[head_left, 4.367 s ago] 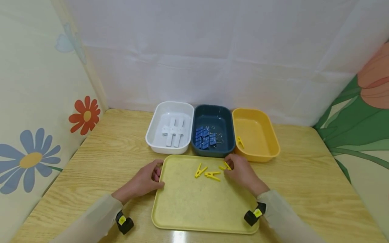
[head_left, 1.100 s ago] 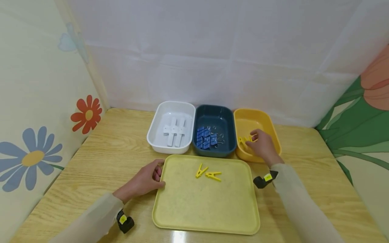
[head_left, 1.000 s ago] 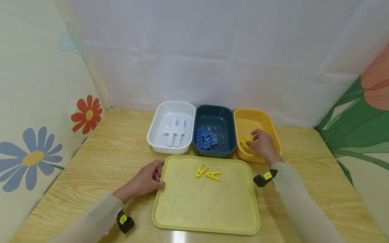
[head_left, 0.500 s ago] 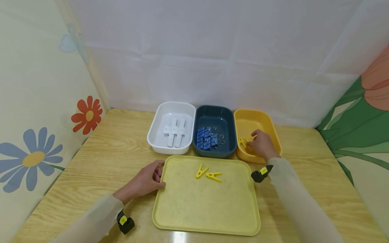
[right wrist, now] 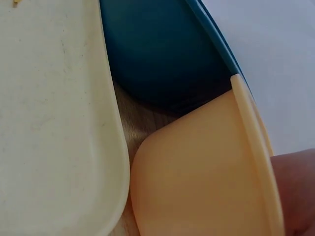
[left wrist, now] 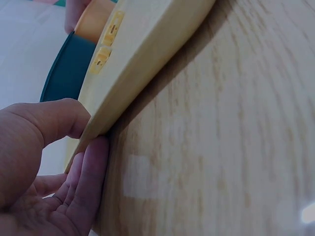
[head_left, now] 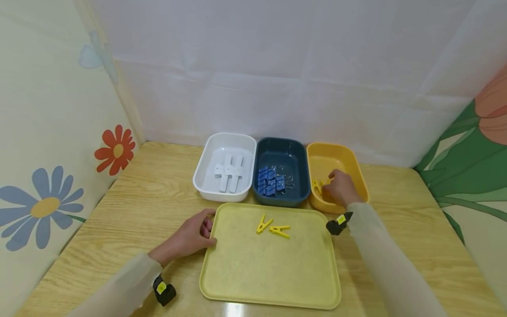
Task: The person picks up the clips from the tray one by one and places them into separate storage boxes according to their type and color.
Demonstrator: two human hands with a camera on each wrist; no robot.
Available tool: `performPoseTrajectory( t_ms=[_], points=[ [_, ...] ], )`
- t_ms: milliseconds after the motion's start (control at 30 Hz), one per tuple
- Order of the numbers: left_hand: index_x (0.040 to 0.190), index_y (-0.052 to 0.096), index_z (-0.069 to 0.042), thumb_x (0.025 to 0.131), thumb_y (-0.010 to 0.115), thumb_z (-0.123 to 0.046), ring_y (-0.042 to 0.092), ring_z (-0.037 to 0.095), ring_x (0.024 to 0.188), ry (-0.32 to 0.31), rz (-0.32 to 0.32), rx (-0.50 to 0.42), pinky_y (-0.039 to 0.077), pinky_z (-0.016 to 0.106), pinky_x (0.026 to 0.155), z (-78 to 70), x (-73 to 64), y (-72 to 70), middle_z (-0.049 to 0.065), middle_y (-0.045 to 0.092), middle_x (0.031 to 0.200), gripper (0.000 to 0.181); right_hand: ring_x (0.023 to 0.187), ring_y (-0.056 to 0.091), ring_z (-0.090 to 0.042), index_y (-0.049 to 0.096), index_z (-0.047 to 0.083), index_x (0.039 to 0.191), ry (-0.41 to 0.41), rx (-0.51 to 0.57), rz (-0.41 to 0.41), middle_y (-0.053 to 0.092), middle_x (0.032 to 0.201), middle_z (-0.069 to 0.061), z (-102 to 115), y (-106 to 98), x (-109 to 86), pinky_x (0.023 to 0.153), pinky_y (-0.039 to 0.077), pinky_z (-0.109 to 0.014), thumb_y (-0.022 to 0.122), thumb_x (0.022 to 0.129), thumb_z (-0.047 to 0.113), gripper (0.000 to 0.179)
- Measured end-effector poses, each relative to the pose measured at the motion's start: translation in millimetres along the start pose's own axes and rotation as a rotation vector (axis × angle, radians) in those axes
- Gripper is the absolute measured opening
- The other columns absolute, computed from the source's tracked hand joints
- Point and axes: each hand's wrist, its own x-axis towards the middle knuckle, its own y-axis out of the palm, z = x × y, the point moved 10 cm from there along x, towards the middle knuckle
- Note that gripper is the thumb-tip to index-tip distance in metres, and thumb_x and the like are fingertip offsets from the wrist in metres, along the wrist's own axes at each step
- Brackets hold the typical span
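Observation:
At the left edge of the pale yellow tray [head_left: 273, 268], my left hand [head_left: 191, 235] pinches the rim. The left wrist view shows the thumb on the rim and curled fingers [left wrist: 93, 167] against its underside. My right hand [head_left: 342, 188] reaches into the yellow bin [head_left: 358, 176] and pinches a yellow clothespin [head_left: 328, 181] low in it, partly hidden by the fingers. Beside that lies another clothespin [head_left: 317, 186]. Two more yellow clothespins, one standing open-legged [head_left: 263, 224] and one to its right [head_left: 280, 231], lie on the tray. In the right wrist view the bin wall hides the fingertips.
Left of the yellow bin stand a dark blue bin [head_left: 291, 154] with several blue binder clips [head_left: 270, 181] and a white bin [head_left: 202, 169] with white clips [head_left: 228, 174]. All three bins touch side by side behind the tray. A white cloth backdrop [head_left: 253, 88] rises behind them.
My right hand has carried a clothespin from the tray's upper right into the yellow bin, and over the last second has shifted only slightly there. The left hand stays on the tray rim.

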Motion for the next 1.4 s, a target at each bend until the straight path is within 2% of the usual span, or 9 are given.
performPoseTrajectory(
  t_ms=[200,400,700,967,1400],
  points=[
    [0.135,0.042,0.0,0.074,0.076,-0.004,0.051,0.014,0.078,-0.003,0.006,-0.006,0.044,0.021,0.066,-2.2,-0.7,0.4,0.006,0.052,0.091,0.07,0.1,0.054,-0.034,0.047,-0.008,0.125,0.011,-0.017,0.003,0.056,0.121,-0.027,-4,0,2.9,0.091,0.047,-0.044,0.062,0.088,0.021,0.049],
    [0.134,0.043,0.0,0.073,0.075,-0.003,0.051,0.014,0.077,-0.004,-0.001,0.003,0.044,0.02,0.066,-0.1,0.2,-0.2,0.006,0.052,0.091,0.069,0.096,0.055,-0.033,0.048,-0.007,0.125,0.002,-0.015,-0.01,0.057,0.118,-0.026,-1,-2,2.5,0.085,0.048,-0.042,0.059,0.093,0.026,0.048],
    [0.133,0.044,0.0,0.073,0.075,-0.003,0.051,0.014,0.077,0.015,-0.006,0.006,0.044,0.02,0.066,-1.3,-0.1,-0.2,0.006,0.052,0.09,0.068,0.102,0.057,-0.036,0.049,-0.008,0.125,-0.019,0.027,-0.046,0.058,0.12,-0.027,3,-11,-8.8,0.088,0.048,-0.046,0.059,0.093,0.025,0.047],
    [0.133,0.044,0.001,0.073,0.075,-0.003,0.051,0.014,0.077,0.009,-0.008,0.011,0.044,0.02,0.066,-0.9,0.1,-1.0,0.006,0.052,0.09,0.068,0.097,0.055,-0.033,0.049,-0.003,0.126,-0.009,0.045,-0.087,0.058,0.112,-0.022,10,-16,-18.5,0.087,0.048,-0.043,0.059,0.094,0.026,0.045],
    [0.133,0.044,0.001,0.073,0.075,-0.003,0.051,0.013,0.076,0.011,-0.011,0.014,0.044,0.02,0.066,-1.4,0.5,-1.3,0.006,0.052,0.089,0.067,0.095,0.06,-0.033,0.053,-0.004,0.123,-0.112,0.061,-0.147,0.062,0.106,-0.022,27,-21,-39.0,0.078,0.051,-0.04,0.063,0.092,0.023,0.042]
  ],
)
